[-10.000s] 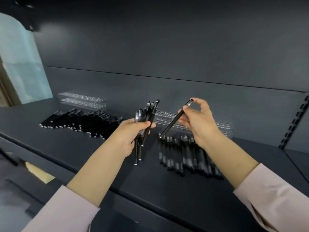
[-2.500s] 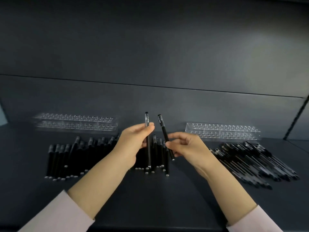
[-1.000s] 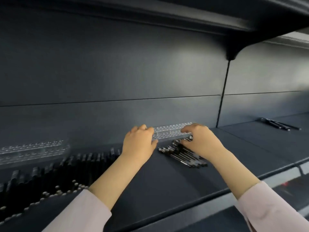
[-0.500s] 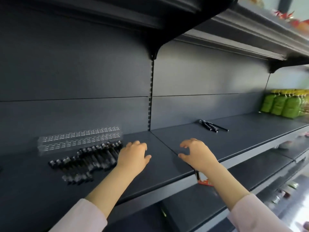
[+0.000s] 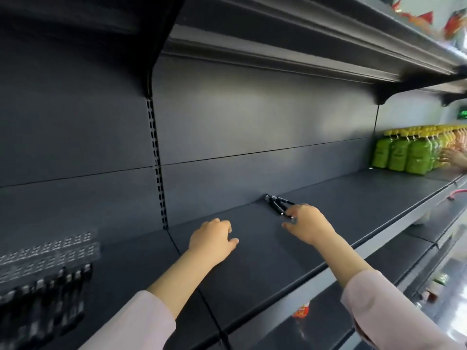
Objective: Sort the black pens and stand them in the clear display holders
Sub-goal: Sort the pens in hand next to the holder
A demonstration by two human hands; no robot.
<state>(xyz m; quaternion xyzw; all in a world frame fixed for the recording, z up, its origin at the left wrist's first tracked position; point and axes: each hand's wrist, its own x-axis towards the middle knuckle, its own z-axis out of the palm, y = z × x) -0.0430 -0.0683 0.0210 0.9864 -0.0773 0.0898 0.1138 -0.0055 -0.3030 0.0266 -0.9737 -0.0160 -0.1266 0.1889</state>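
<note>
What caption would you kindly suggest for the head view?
Right hand reaches stray black pens on the dark shelf; left hand open nearby.

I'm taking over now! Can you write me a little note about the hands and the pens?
Left hand: open, holds nothing, over the shelf.
Right hand: open, fingers at the near ends of a few stray pens.
Pen row lies flat before the clear holder, far left.
Done: no pen stands in that holder.
Left: fetch the strays, stand all pens.

A few black pens (image 5: 276, 203) lie bunched — a blurred pen row (image 5: 48, 296) fronts the clear holder (image 5: 48, 251).
</note>
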